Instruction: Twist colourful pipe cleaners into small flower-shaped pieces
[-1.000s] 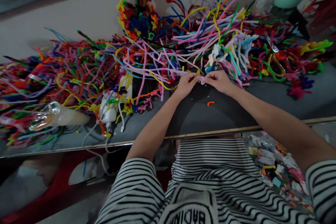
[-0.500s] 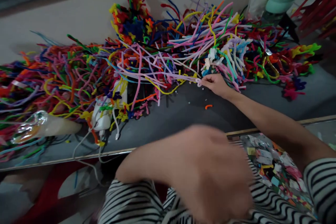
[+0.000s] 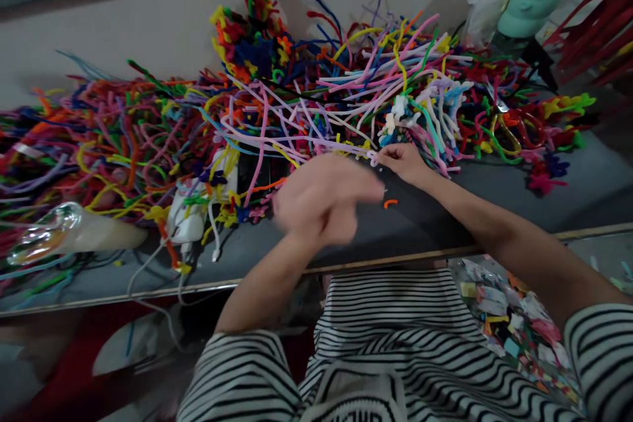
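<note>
My right hand [image 3: 406,163] pinches the small looped end of a pale lilac pipe cleaner [image 3: 374,157] at the front of a large heap of pipe cleaners [image 3: 297,112]. The long stem of that pipe cleaner runs left along the heap. My left hand [image 3: 324,199] is raised over the table's front part, to the left of the looped end and apart from it. Motion smears its fingers, so I cannot make out whether they hold anything. Just below my right hand lies a short orange piece of pipe cleaner [image 3: 390,203].
Scissors with orange handles [image 3: 533,132] lie at the right of the heap. A white charger with a cable [image 3: 188,221] and a plastic-wrapped cup [image 3: 106,236] stand left. A pale green container [image 3: 527,13] is at the back right. Scraps [image 3: 514,323] fill the space below the table edge.
My left hand has moved away from my body, up and left over the table. My right hand stays pinched on the looped pipe cleaner.
</note>
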The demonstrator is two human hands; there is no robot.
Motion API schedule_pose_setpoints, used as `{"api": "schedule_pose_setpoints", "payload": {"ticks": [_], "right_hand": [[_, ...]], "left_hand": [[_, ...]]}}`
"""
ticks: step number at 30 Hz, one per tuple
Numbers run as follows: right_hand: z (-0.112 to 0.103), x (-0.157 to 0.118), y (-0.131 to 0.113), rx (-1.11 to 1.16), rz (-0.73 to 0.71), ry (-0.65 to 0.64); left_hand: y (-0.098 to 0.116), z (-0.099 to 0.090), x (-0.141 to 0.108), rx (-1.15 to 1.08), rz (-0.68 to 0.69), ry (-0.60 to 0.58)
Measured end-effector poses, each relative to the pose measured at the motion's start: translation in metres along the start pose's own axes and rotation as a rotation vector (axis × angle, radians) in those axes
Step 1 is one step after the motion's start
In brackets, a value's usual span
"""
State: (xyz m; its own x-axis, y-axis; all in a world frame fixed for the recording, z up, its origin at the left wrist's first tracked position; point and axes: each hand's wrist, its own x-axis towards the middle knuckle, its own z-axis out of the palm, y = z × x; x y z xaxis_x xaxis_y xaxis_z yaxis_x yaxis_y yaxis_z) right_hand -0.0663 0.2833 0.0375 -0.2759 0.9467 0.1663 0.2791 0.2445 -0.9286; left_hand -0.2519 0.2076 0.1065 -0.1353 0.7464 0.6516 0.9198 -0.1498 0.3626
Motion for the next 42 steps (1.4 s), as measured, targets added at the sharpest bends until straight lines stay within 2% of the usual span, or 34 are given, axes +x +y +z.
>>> {"api": "schedule_pose_setpoints", "payload": {"ticks": [2,4,6,8,14,19,24,26,35,42], "right_hand": [[0.0,-0.001,-0.002,0.022,0.002,0.006],[0.0,-0.002,-0.006,0.04,0.004,0.019],[0.001,-0.003,-0.009,0.067,0.02,0.032],[0.002,-0.004,-0.011,0.094,0.035,0.039],[0.002,-0.004,-0.007,0.071,0.006,0.046],[0.001,-0.003,-0.004,0.069,-0.022,0.027],[0.0,-0.002,-0.003,0.043,-0.04,-0.042],[0.0,-0.002,-0.002,0.031,-0.04,-0.04],[0.0,0.002,0.0,0.014,-0.027,-0.068],[0.001,0.0,-0.007,0.11,0.046,-0.013]], "left_hand": [[-0.008,0.032,0.011,-0.308,0.079,-0.051],[-0.018,0.065,0.015,-0.611,0.072,-0.127],[-0.027,0.09,0.012,-0.713,-0.014,-0.25],[-0.034,0.102,0.007,-0.774,-0.051,-0.364],[-0.037,0.102,0.005,-0.991,-0.209,-0.444],[-0.041,0.098,0.015,-1.173,-0.341,-0.64],[-0.051,0.091,0.025,-1.197,-0.39,-0.907],[-0.053,0.09,0.026,-1.199,-0.365,-0.915],[-0.054,0.097,0.019,-1.158,-0.219,-0.749],[-0.045,0.109,0.013,-1.121,-0.294,-0.643]]}}
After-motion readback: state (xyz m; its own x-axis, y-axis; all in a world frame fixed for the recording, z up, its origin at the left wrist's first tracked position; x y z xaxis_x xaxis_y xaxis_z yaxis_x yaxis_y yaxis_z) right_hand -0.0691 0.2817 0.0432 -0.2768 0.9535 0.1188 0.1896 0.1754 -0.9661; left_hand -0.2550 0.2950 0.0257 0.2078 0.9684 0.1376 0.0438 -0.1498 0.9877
